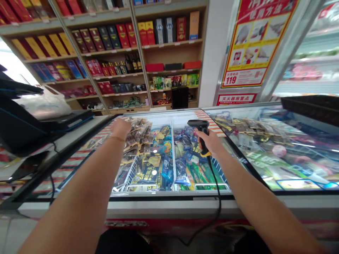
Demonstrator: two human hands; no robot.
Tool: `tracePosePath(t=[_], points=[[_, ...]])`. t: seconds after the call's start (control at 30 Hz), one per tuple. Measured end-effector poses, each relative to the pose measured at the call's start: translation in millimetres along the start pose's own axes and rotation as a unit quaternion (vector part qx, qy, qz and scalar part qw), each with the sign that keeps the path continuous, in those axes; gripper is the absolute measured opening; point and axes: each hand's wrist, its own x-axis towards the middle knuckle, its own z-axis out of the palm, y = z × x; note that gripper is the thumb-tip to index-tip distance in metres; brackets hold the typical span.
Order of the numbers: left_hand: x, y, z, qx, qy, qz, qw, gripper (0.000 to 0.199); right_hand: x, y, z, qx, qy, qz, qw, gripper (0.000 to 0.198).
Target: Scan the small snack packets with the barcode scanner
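With right grip (211, 141) curled around the handle (203, 146), holding a black scanner (198, 123) above the glass-topped freezer (159, 204). For good work, better to hold the wrist quiet and let the cable (219, 197) hang with slack. Pointing, apparently, toward the left; in long axis, along the handle, nearly upright, with yellow base (206, 154) down. Impossible to tell the state of left grip (122, 127), near brown packets (139, 133).

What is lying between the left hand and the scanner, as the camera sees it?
In the head view, brown packets, blue-yellow packets, a white divider and dark bluish packets, inside the freezer, lie between left hand and scanner.
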Motion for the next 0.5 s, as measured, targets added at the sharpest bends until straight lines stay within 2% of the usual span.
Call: tracePosePath(t=[0.1, 0.23, 0.4, 0.5], points=[[16, -22, 6, 0.007, -0.034, -0.033, 0.999, 0.072, 4, 21, 0, -0.035, -0.02, 0.017, 0.999, 0.023], [24, -28, 16, 0.051, -0.083, -0.026, 0.995, 0.073, 9, 33, -3, -0.051, -0.017, 0.035, 0.998, 0.019], [15, -20, 11, 0.042, -0.036, -0.057, 0.997, 0.087, 7, 33, -3, -0.062, -0.02, 0.024, 0.998, 0.015], [10, -16, 8, -0.01, 0.008, -0.043, 0.999, 0.08, 5, 33, -3, -0.072, -0.022, 0.019, 0.997, 0.017]])
